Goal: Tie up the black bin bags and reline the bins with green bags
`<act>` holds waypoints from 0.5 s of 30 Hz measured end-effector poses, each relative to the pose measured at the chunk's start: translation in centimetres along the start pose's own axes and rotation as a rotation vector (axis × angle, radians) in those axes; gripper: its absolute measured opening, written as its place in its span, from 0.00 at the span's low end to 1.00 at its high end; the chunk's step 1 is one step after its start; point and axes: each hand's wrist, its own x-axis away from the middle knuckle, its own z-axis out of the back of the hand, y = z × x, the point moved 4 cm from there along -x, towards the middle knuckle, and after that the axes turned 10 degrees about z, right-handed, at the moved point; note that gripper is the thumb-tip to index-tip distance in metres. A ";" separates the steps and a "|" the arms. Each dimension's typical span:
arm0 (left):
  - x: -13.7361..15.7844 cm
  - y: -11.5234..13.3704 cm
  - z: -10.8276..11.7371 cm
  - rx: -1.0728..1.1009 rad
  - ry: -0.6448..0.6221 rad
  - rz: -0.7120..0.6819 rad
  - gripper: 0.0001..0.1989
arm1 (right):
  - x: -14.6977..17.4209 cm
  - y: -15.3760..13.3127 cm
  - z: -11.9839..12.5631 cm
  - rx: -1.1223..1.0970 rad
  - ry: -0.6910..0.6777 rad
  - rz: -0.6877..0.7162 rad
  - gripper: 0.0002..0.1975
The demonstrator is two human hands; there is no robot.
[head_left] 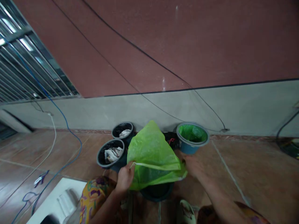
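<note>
A bright green plastic bag [151,146] is spread between my two hands, its mouth towards me. My left hand [125,176] pinches the bag's rim at the left, where a pale strip runs along the edge. At the right side my right hand [190,163] is closed on the bag's other edge; its fingertips are partly hidden. Directly below the bag stands a dark bucket [158,193], mostly covered by it. Beyond my right hand is a blue bucket [189,148] lined with a green bag.
Two dark-lined buckets with white crumpled waste, a near one [99,160] and a far one [113,132], stand at the left. A black bag [171,140] lies by the wall. Blue cable [80,149], a white board [56,199] and a clip-like tool [40,179] lie on the tiled floor.
</note>
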 end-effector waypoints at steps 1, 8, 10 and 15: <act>0.0 -0.4 0.2 0.015 0.032 0.013 0.20 | 0.0 0.4 -0.1 0.012 -0.007 -0.026 0.13; 1.2 2.1 2.0 0.271 0.034 -0.030 0.21 | 0.3 1.4 2.0 0.120 0.040 -0.184 0.16; 2.4 2.8 1.4 0.333 0.012 -0.021 0.21 | 0.3 1.7 2.6 0.148 0.106 -0.234 0.18; 3.5 3.5 -1.4 0.350 -0.082 0.001 0.23 | 0.4 -0.2 4.1 0.032 0.479 -0.096 0.20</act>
